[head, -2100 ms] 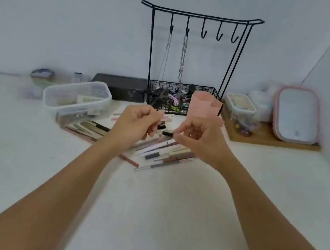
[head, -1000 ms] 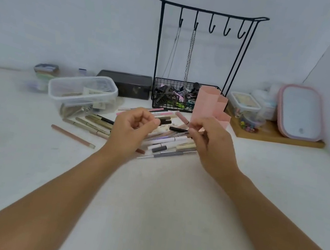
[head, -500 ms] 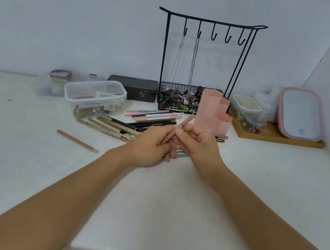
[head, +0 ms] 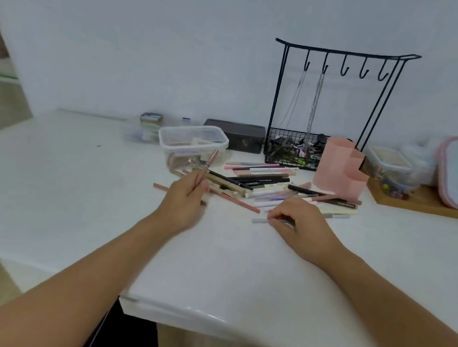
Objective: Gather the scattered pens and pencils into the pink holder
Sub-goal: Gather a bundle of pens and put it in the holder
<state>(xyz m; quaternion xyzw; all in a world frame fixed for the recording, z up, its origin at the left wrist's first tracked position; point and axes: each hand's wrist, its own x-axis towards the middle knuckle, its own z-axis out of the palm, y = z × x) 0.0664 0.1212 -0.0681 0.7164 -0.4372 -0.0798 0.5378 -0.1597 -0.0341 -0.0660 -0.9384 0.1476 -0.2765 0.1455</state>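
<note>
Gripping a rose pen (head: 207, 168) upright: left hand (head: 187, 200). Right hand (head: 300, 223) pinches a grey pen (head: 260, 221) on the bench (head: 73, 181); pink holder (head: 340, 168) beyond it.

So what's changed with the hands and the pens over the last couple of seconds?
The hands, together half a second ago, have parted. The left hand now holds a rose-pink pen pointing upward; the right hand has dropped to pinch a grey pen on the white table. The pink plastic holder hasn't moved.

Scattered pens (head: 267, 186) are crowding the surface (head: 73, 181) between the clear tub (head: 192, 141) and pink holder (head: 340, 171).
</note>
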